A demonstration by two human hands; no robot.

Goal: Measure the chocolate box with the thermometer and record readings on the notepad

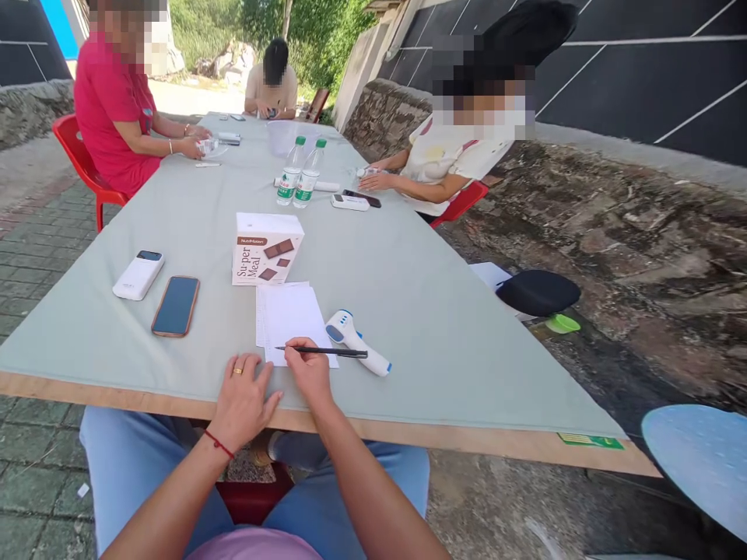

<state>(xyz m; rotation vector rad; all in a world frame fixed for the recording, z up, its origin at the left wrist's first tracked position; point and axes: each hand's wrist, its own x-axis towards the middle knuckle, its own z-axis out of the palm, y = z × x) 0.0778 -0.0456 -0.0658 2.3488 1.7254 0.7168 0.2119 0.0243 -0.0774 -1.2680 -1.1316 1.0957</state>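
My right hand (pixel 309 376) grips a black pen (pixel 344 352), its tip over the left side of a white sheet of paper (pixel 297 315). Under that sheet, at its left edge, more paper with writing peeks out. My left hand (pixel 246 395) rests on the table beside the paper's lower corner, fingers spread and holding nothing. Just right of the paper lies a white and blue infrared thermometer (pixel 357 342). Behind the paper stands a white box printed with chocolate pieces (pixel 265 253).
Left on the table (pixel 397 311) lie a smartphone (pixel 176 306) and a white power bank (pixel 138 275). Farther back stand two water bottles (pixel 306 179), near another power bank (pixel 350 202) and a dark phone (pixel 362 197). Three people sit around the far part, hands on the table.
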